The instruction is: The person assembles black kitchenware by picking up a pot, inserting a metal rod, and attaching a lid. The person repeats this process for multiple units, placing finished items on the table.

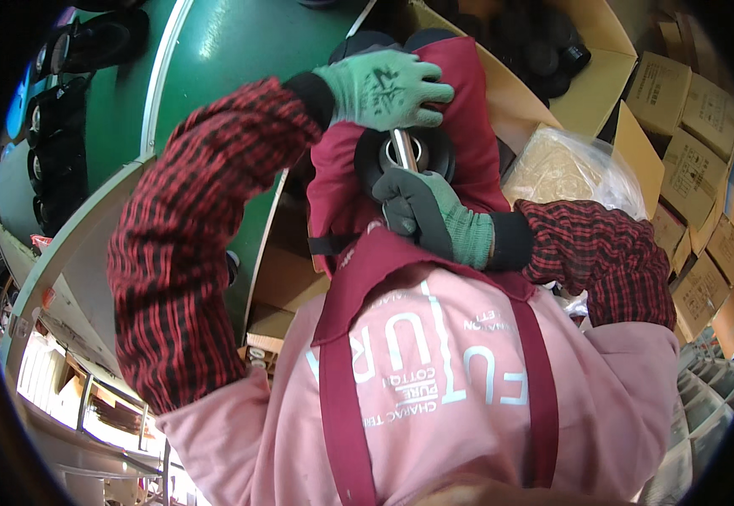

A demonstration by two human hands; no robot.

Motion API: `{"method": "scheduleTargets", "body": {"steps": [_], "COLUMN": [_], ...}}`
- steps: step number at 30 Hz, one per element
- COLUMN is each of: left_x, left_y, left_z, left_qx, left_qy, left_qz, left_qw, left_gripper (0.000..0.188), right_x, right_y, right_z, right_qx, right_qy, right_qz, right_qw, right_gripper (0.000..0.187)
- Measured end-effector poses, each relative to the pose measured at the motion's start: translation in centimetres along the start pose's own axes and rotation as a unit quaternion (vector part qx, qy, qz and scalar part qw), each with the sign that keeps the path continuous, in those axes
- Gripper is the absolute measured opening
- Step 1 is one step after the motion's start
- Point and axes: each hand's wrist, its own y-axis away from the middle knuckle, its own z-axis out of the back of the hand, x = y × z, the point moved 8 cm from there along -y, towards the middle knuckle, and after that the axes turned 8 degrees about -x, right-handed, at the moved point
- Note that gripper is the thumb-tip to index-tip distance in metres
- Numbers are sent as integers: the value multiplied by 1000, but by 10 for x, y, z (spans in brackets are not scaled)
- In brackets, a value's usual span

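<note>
A black round part [443, 158] with a raised, hollow centre and a shiny metal inner ring rests on my lap, on the dark red apron [474, 110]. My right hand [422, 207], in a green and dark grey glove, is closed around a bright metal rod [403, 150]. The rod lies across the part's opening and points away from me. My left hand [384, 88], in a light green glove, is at the far edge of the part, beside the rod's far end. Its fingers are apart and slightly bent; its thumb is hidden.
To the left is a green work surface [240, 51] with a pale edge, and black parts [46, 160] stand beyond it. A carton [590, 101] of black round parts is at the far right. Near it are a clear plastic bag [569, 169] and stacked cardboard boxes [692, 173].
</note>
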Motion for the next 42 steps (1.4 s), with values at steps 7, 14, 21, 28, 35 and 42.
{"method": "scheduleTargets", "body": {"steps": [7,14,21,28,35,42], "left_x": [-31,-38,-82,-92,-80,-84], "left_y": [18,31,106,88,136,85], "left_z": [45,32,42,20,-16,23], "left_qx": [-12,248,73,-2,-101,-100], "left_qy": [-166,-210,359,398,156,82], "left_qz": [280,611,773,847,876,840], "left_qw": [945,722,519,352,445,527], "left_gripper": [62,37,37,41,41,50], "right_x": [129,141,120,92,92,108], "right_y": [63,32,-15,-59,-74,-60], "right_z": [-14,-61,-80,-128,-136,-110], "right_qx": [91,129,137,88,88,92], "right_qy": [777,477,622,687,696,608], "right_qz": [546,771,745,704,679,738], "right_qw": [300,401,196,156,216,279], "right_gripper": [27,40,34,33,30,33]}}
